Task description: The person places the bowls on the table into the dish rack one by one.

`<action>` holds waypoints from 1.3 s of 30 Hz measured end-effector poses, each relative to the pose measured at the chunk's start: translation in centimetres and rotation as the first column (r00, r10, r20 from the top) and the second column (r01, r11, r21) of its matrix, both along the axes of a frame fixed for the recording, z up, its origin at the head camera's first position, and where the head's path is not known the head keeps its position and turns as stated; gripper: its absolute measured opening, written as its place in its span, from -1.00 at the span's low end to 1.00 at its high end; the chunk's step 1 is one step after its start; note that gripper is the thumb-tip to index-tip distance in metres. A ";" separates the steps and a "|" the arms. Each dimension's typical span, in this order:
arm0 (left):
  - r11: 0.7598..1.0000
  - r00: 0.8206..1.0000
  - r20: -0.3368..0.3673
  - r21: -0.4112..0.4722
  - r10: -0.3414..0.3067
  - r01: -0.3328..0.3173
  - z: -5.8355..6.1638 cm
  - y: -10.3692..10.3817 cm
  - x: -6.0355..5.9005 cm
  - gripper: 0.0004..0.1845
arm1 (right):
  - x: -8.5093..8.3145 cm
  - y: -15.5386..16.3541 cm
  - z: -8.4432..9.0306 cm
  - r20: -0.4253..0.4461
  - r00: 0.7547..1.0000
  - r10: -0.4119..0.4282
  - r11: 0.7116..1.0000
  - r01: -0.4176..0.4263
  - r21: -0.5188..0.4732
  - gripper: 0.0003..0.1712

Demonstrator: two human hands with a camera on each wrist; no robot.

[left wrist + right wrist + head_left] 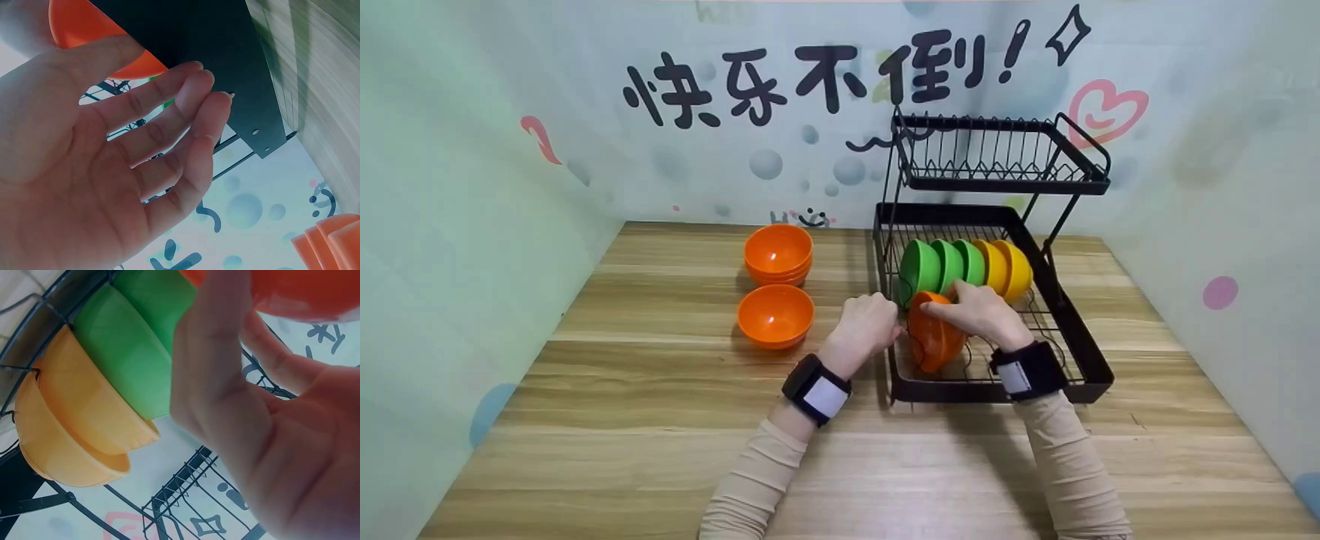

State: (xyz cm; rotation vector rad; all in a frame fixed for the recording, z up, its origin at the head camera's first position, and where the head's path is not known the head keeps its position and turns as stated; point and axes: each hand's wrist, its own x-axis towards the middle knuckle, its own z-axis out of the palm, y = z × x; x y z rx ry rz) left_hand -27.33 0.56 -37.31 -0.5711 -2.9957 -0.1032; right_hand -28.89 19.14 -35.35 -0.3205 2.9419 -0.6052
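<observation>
An orange bowl [936, 339] stands tilted on its side in the front left of the black dish rack's lower tier [960, 391]. My right hand [986, 311] pinches its upper rim. Beside the rack's left edge is my left hand [866, 326], its loosely bent fingers [163, 132] against or close to the dark outer side; contact is not certain. The left thumb lies near the orange bowl. Behind the held bowl, three green bowls [920, 264] and two yellow bowls [1014, 271] stand on edge in a row.
Left of the rack, a stack of orange bowls [778, 251] sits upright on the wooden table [645, 420], with another orange bowl [776, 316] in front of it. The rack's upper wire shelf [1005, 161] overhangs the back. Patterned cloth walls [697, 180] enclose the table.
</observation>
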 end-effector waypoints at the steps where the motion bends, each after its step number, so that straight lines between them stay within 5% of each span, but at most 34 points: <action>1: 1.000 1.000 0.001 0.000 0.000 0.000 0.0 0.0 0.0 -0.71 | 0.0 0.0 0.0 -0.003 1.000 0.005 1.000 -0.005 0.003 -0.44; 18: 1.000 1.000 0.012 0.003 0.008 -0.008 0.0 -0.2 -0.1 -0.71 | 0.1 0.4 0.4 0.024 0.998 0.053 0.998 -0.054 0.045 -0.44; 25: 0.992 0.992 0.008 -0.004 0.126 -0.126 0.5 -0.9 -0.1 -0.68 | 0.2 0.4 0.4 0.018 0.998 0.064 0.996 -0.065 0.065 -0.38; 32: 0.952 0.951 -0.044 0.004 0.305 -0.305 0.7 -2.0 -0.2 -0.82 | 0.2 0.4 0.5 0.029 0.998 0.050 0.997 -0.051 0.055 -0.23; 39: 0.895 0.893 0.072 -0.052 0.445 -0.442 0.6 -2.8 -1.1 -0.77 | 0.1 0.5 0.4 0.019 0.999 0.027 0.999 -0.028 0.026 -0.21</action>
